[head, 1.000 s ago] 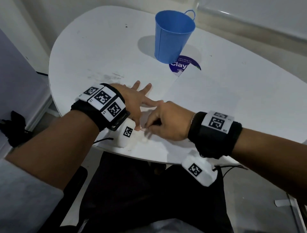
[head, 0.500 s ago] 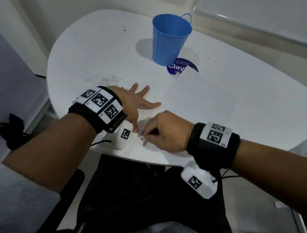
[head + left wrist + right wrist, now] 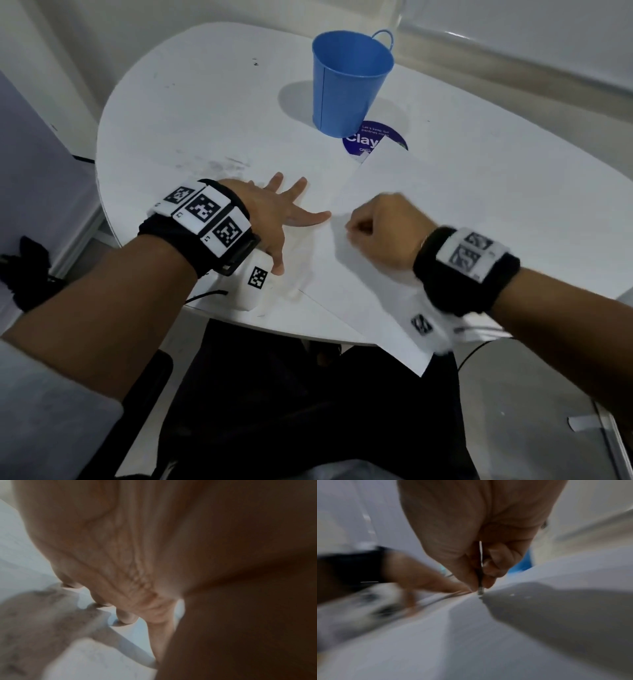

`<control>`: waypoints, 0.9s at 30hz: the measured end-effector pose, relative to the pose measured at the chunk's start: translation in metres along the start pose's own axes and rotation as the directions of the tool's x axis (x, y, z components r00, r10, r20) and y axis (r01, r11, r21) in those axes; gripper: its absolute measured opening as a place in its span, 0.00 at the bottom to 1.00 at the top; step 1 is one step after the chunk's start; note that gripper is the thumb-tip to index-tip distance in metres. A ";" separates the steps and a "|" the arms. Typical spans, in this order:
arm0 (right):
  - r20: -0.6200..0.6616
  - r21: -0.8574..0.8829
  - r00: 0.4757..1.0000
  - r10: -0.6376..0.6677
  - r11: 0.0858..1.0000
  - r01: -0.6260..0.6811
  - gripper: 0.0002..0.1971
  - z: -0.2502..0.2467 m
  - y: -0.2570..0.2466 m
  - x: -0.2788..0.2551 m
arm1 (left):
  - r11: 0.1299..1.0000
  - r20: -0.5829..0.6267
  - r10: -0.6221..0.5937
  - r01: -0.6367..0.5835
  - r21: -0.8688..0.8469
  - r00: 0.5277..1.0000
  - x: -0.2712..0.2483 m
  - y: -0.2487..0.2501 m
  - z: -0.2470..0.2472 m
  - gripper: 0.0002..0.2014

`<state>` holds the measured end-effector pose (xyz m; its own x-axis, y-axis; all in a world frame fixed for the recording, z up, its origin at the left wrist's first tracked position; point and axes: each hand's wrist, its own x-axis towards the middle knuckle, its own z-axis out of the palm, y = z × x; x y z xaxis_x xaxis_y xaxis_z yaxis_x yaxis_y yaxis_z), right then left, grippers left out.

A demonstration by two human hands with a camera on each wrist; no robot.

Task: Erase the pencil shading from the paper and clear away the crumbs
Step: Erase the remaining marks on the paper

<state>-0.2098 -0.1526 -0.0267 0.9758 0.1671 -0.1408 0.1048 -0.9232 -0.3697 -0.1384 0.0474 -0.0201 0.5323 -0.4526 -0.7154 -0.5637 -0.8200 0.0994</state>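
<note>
Near the surface's front edge, the left hand [image 3: 274, 219] is pressing the paper [image 3: 394, 274] flat, fingers spread; the right hand [image 3: 376, 229] is pinching a thin eraser tool [image 3: 480, 577] tip-down, apparently mid-rub; sweeping crumbs comes next.

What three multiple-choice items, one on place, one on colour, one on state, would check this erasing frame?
1. Where does the bucket stand?
A. On the far part of the table, beyond both hands
B. On the floor
C. On the paper's near corner

2. What colour is the bucket?
A. Red
B. Blue
C. Green

3. How does the left hand lie?
A. Clenched in a fist in the air
B. Gripping the bucket
C. Flat, fingers spread, on the paper

Key: 1 A, it stands upright behind the hands beside a round sticker; 2 B, its wall is plainly blue; 3 C, the head view shows straight, splayed fingers pressing down, while the right hand pinches a thin tool.
</note>
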 end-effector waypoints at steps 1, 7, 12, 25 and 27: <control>0.111 -0.006 0.988 -0.108 0.994 0.109 0.08 0.008 -0.013 -0.014 | 1.000 0.001 -0.001 0.001 0.000 1.000 0.000 0.000 0.000 0.57; -0.054 0.068 0.994 0.093 0.994 -0.090 0.07 -0.010 0.020 0.000 | 1.000 0.002 0.001 -0.001 -0.015 1.000 -0.001 -0.001 -0.001 0.57; 0.276 0.098 0.942 -0.192 0.980 0.171 0.06 0.013 -0.016 -0.043 | 1.000 0.001 0.001 -0.001 -0.007 1.000 0.001 -0.001 0.001 0.58; 0.099 0.100 0.995 -0.008 0.995 -0.002 0.07 0.003 0.001 -0.016 | 0.999 -0.155 -0.026 0.018 -0.051 0.988 0.000 0.007 0.001 0.58; 0.132 0.086 0.991 -0.040 0.996 0.028 0.07 0.002 0.003 -0.015 | 0.999 -0.224 0.034 -0.033 0.006 0.974 0.001 0.014 0.005 0.58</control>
<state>-0.2245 -0.1570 -0.0273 0.9372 0.2478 -0.2456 0.1156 -0.8848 -0.4515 -0.1487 0.0375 -0.0231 0.6407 -0.5468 -0.5389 -0.5848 -0.8024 0.1188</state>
